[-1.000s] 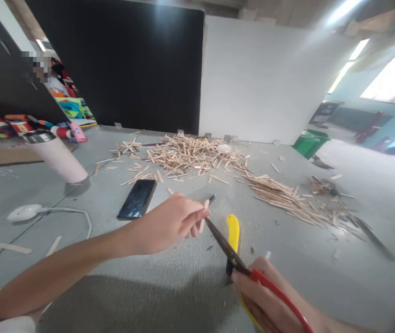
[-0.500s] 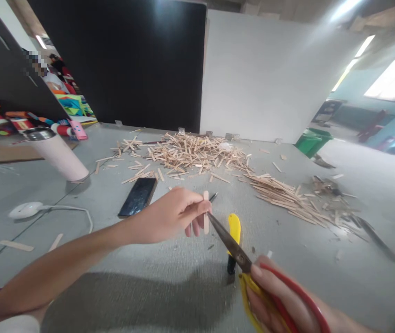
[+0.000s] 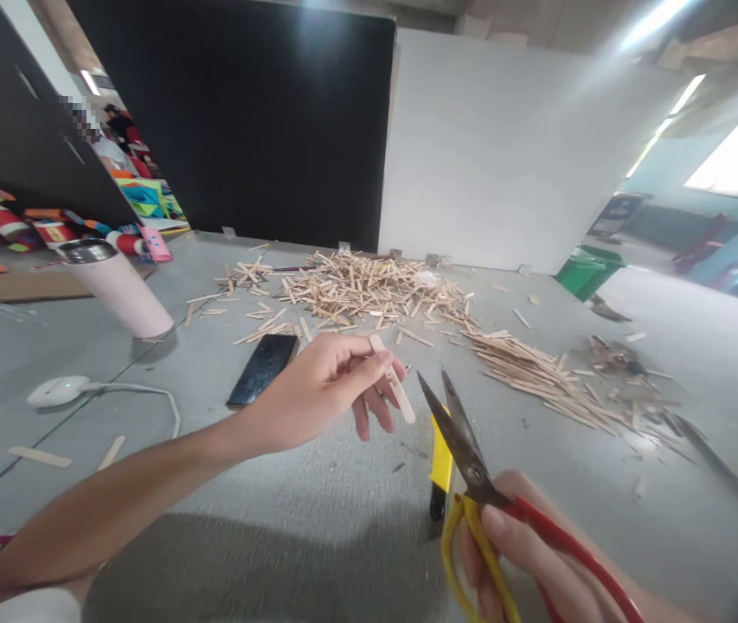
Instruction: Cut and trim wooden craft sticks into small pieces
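Worktop (image 3: pixel 226 519) of grey, running to the black and white panels at its far edge. Along that far edge, a broad heap of wooden sticks (image 3: pixel 369 290); toward the right edge, a second, flatter spread of long sticks (image 3: pixel 537 368). Near the left edge, a pale pink tumbler (image 3: pixel 118 290) with a metal lid, upright, and a white puck with cable (image 3: pixel 57 391) closer in. Between tumbler and heap, a dark phone (image 3: pixel 263 369), flat, screen up.

Across the near left part of the worktop, a bare forearm stretched toward the middle, ending in the left hand (image 3: pixel 317 394), raised off the surface, knuckles up, wrist straight. Thumb and forefinger pinched together on one wooden stick (image 3: pixel 393 391), tilted, its free end pointing down and right toward the blades; other fingers loosely curled beneath.

At the near right corner, the right hand (image 3: pixel 524 562), fingers wrapped through the red and yellow loops of the scissors (image 3: pixel 465 454), clamped on the handles. Blades spread apart, tips up and left, just beside the stick, not touching. Under the blades, a yellow utility knife (image 3: pixel 439 463) flat on the worktop.
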Demonstrator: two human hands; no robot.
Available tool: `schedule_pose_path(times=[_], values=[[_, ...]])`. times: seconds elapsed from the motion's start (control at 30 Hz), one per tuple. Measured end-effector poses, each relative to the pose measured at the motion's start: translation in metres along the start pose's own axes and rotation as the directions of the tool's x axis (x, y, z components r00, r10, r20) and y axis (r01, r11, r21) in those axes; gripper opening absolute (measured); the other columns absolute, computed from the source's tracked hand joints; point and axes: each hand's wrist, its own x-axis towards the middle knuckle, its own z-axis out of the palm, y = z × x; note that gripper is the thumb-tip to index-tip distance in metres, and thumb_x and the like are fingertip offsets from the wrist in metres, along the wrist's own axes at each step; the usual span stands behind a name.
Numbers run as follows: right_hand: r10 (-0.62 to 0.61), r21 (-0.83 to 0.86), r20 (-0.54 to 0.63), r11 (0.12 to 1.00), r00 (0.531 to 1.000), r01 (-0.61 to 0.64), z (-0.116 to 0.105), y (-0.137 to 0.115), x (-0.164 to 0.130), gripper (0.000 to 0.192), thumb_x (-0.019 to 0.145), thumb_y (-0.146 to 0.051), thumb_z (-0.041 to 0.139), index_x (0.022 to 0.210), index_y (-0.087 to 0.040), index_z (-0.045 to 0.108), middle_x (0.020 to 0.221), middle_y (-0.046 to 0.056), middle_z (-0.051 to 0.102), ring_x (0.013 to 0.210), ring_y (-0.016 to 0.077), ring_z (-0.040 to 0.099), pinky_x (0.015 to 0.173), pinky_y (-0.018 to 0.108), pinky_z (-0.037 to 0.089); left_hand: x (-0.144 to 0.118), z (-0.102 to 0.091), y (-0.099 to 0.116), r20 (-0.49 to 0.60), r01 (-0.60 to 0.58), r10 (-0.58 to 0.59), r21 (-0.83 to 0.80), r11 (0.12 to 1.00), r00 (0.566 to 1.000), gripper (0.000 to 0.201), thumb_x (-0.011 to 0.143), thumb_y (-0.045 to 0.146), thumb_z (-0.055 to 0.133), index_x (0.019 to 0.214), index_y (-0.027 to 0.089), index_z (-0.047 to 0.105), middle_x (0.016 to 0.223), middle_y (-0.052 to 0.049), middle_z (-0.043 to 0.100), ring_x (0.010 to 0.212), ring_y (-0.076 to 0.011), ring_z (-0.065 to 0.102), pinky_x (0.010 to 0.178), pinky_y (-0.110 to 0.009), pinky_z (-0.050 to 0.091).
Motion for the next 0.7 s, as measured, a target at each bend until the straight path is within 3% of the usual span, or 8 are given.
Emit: schedule_pose_path(times=[0.1, 0.23, 0.4, 0.7], values=[[0.012, 0.026, -0.044, 1.000, 0.999, -0.011, 0.004, 0.004, -0.003, 0.051, 0.107, -0.067, 0.052, 0.089, -0.020, 0.062, 0.079, 0.006, 0.069, 0.070, 0.0190, 0.064, 0.068, 0.032, 0.050, -0.004, 0.004, 0.001, -0.033, -0.020, 0.021, 0.028, 0.999, 0.999, 0.035, 0.112, 0.036, 0.057, 0.098, 0.008, 0.074, 0.090, -0.013, 0.082, 0.069, -0.0187, 0.081, 0.050, -0.020, 0.062], [0.034, -0.033, -0.007, 0.999, 0.999, -0.035, 0.006, 0.006, -0.004, 0.053, 0.106, -0.069, 0.052, 0.085, -0.020, 0.060, 0.078, 0.005, 0.067, 0.069, 0.0172, 0.061, 0.066, 0.031, 0.046, -0.009, 0.009, 0.003, -0.059, -0.025, 0.027, 0.041, 0.999, 0.998, 0.038, 0.111, 0.036, 0.057, 0.094, 0.007, 0.076, 0.088, -0.014, 0.081, 0.067, -0.0183, 0.080, 0.050, -0.020, 0.062], [0.021, -0.018, -0.002, 1.000, 1.000, -0.021, 0.001, 0.012, -0.005, 0.057, 0.101, -0.077, 0.054, 0.086, -0.022, 0.055, 0.074, -0.001, 0.057, 0.062, 0.0130, 0.045, 0.059, 0.029, 0.037, -0.011, 0.011, 0.006, -0.071, -0.023, 0.027, 0.059, 0.998, 0.997, 0.036, 0.111, 0.036, 0.058, 0.100, 0.007, 0.075, 0.080, -0.012, 0.081, 0.063, -0.0169, 0.078, 0.051, -0.020, 0.062], [0.152, -0.072, 0.007, 0.986, 0.988, -0.151, -0.005, 0.006, -0.006, 0.063, 0.097, -0.084, 0.051, 0.082, -0.023, 0.052, 0.069, -0.005, 0.050, 0.058, 0.0116, 0.036, 0.057, 0.028, 0.032, -0.014, 0.011, 0.009, -0.082, -0.037, 0.050, 0.143, 0.989, 0.995, 0.034, 0.112, 0.036, 0.054, 0.098, 0.011, 0.072, 0.072, -0.005, 0.077, 0.064, -0.0139, 0.076, 0.055, -0.018, 0.060]])
